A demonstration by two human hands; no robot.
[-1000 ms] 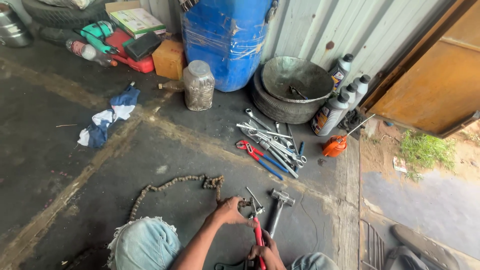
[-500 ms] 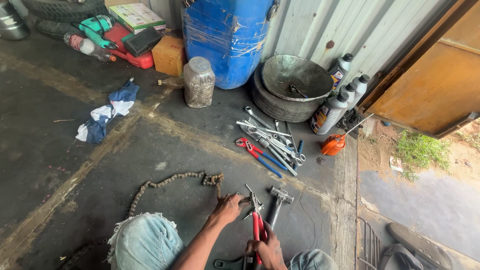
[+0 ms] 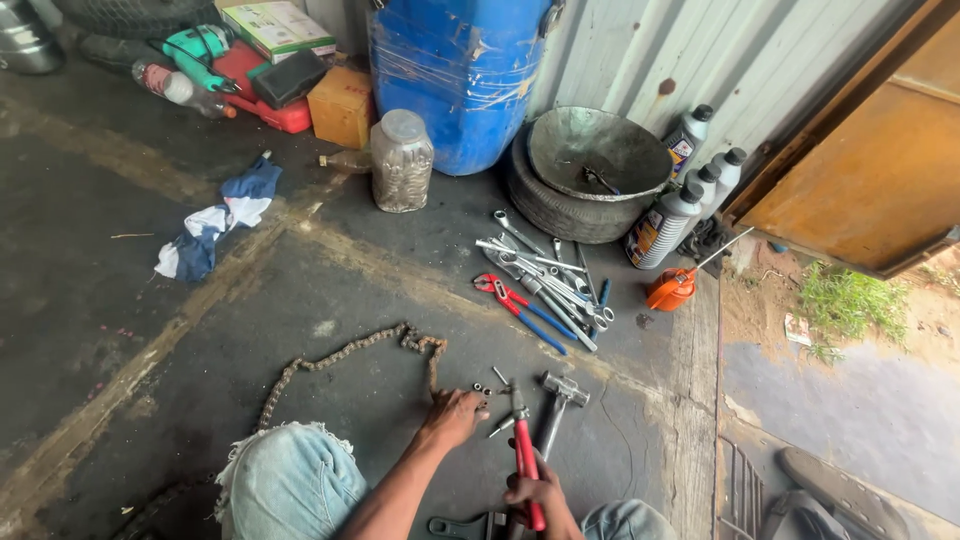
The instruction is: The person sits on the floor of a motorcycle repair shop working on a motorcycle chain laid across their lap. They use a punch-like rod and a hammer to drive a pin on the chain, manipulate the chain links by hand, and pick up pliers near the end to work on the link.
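Rusty chain (image 3: 340, 358): it lies in a loose curve on the dark concrete floor (image 3: 120, 300), running from beside my left knee (image 3: 290, 480) up and right to a bunched end just above my left hand.
Left hand (image 3: 455, 415): mine, palm down on the floor, fingers curled onto the chain's near end; I cannot tell whether they pinch a link or only press it.
Right hand (image 3: 535, 495): mine, wrapped around the red handles of a pair of pliers (image 3: 522, 450), whose nose points away from me toward the small loose bits.
Small sockets and bits (image 3: 485, 388): scattered just beyond my left fingertips, between chain end and pliers tip.
Hammer (image 3: 555, 405): metal, lying just right of the pliers, head away from me.
Spanner pile (image 3: 545, 275): a heap of wrenches further out, with red-and-blue pliers (image 3: 520, 310) at its near edge.
Orange oil can (image 3: 672, 290): right of the pile, its long spout angled up.
Oil bottles (image 3: 690, 195): grey, standing beside a metal basin (image 3: 590, 150) set on a tyre.
Blue drum (image 3: 455, 70): against the corrugated wall, a clear jar (image 3: 402, 160) in front of it.
Rag (image 3: 215, 220): blue and white, well off to the left.
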